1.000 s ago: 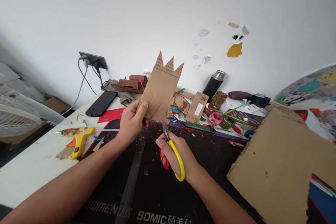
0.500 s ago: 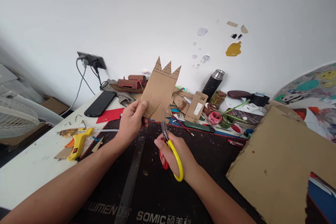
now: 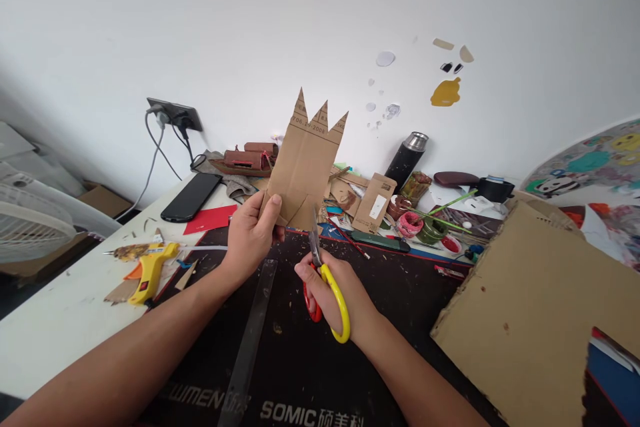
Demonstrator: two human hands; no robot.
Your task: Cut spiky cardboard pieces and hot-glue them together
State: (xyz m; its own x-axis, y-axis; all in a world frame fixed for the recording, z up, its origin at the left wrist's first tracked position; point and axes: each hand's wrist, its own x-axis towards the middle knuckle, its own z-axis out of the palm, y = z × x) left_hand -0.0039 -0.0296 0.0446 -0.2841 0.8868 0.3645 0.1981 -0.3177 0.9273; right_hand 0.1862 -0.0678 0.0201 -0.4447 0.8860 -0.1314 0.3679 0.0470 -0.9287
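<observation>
My left hand (image 3: 251, 232) pinches the lower left corner of a piece of cardboard (image 3: 309, 163), thumb in front and fingers behind. Its top edge is cut into three pointed teeth, with printed digits just beneath them. A slanting line or cut shows near its lower edge. My right hand (image 3: 336, 293) is closed round scissors (image 3: 340, 307) with one yellow and one red handle. The blades point up, look nearly closed, and overlap the cardboard's lower right part in view; whether they touch it I cannot tell.
A steel ruler (image 3: 253, 333) lies on the black mat (image 3: 300, 360). At left are a yellow glue gun (image 3: 153, 270), a phone (image 3: 191, 197) and red paper (image 3: 207, 219). Paint jars (image 3: 410, 223), a thermos (image 3: 407, 161) and a model boat (image 3: 245, 160) stand behind. Large cardboard (image 3: 540, 307) covers the right.
The toothed cardboard has risen slightly and tilted more upright in my left hand. My right hand and the scissors have barely moved.
</observation>
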